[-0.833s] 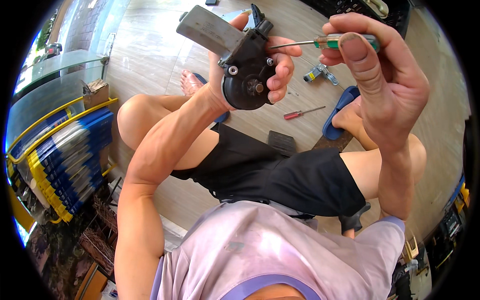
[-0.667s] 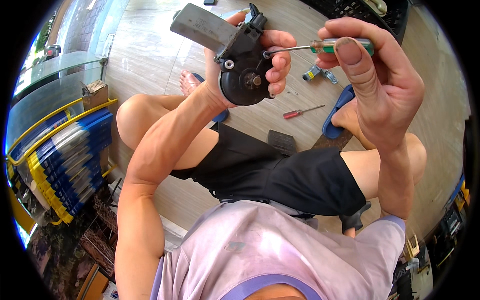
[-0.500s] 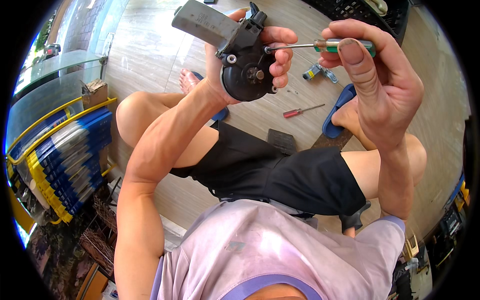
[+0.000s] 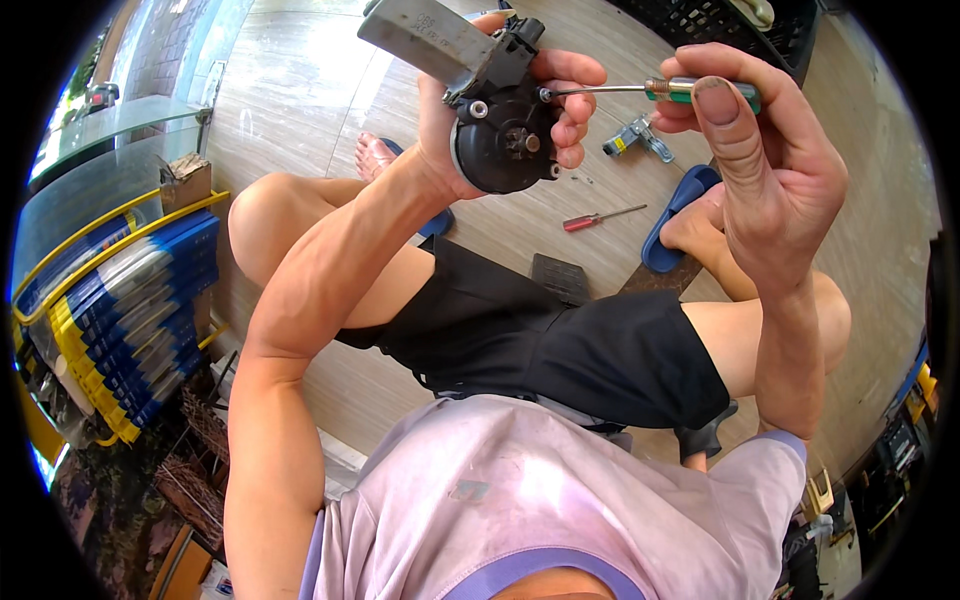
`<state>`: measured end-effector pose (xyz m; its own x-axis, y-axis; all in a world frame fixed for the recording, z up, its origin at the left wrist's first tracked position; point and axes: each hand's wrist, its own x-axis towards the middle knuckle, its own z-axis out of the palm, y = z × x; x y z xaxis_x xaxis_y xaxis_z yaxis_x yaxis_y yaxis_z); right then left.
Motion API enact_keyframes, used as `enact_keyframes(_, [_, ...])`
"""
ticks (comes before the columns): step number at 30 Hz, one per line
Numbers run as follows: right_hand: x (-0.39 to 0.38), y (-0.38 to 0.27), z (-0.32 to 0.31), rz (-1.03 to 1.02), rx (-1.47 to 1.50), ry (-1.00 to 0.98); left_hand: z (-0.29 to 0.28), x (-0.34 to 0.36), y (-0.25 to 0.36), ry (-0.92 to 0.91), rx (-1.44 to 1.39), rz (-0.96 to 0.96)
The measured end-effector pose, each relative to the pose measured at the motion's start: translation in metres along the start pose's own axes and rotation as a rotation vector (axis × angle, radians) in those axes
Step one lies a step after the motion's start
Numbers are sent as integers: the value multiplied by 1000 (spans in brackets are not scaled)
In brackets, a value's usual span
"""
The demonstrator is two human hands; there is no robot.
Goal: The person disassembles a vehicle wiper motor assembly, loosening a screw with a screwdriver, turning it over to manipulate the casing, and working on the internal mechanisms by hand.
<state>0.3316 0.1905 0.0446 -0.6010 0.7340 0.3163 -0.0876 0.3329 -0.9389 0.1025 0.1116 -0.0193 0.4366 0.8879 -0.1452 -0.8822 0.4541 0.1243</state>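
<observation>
My left hand grips a window motor, which has a grey metal cylinder and a round black gear housing with a small toothed shaft. Its fingers wrap around the far right side of the housing. In my right hand is a screwdriver with a translucent green handle, pinched between thumb and fingers. The slim shaft runs left, and its tip meets the mounting hole at the housing's right edge. Whether the tip sits inside that hole or just touches it, I cannot tell.
On the tiled floor lie a red-handled screwdriver, a small metal part with a yellow label and a flat black piece. A black crate stands at the far right. Blue-and-yellow packages fill a yellow rack on the left.
Both hands have shifted slightly to the right together, with the motor and screwdriver. The motor has also moved up a little. The screwdriver tip stays at the same mounting hole.
</observation>
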Motion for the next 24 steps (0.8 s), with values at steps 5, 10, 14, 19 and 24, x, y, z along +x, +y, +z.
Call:
enact_keyframes(5, [-2,-1,-2,7,-15,-6,2,1,0,17,-57,8])
enact_keyframes(10, [-2,3,0,-47,-25,-64,-11,5,2,-57,94,19])
enact_keyframes(14, [-2,2,0,5,-3,-85,-8,2,2,-1,63,20])
enact_keyframes(19, [-2,8,14,92,-9,35,-4,0,4,-23,95,10])
enact_keyframes(24, [-2,-3,10,250,-230,-28,5,-1,0,44,165,23])
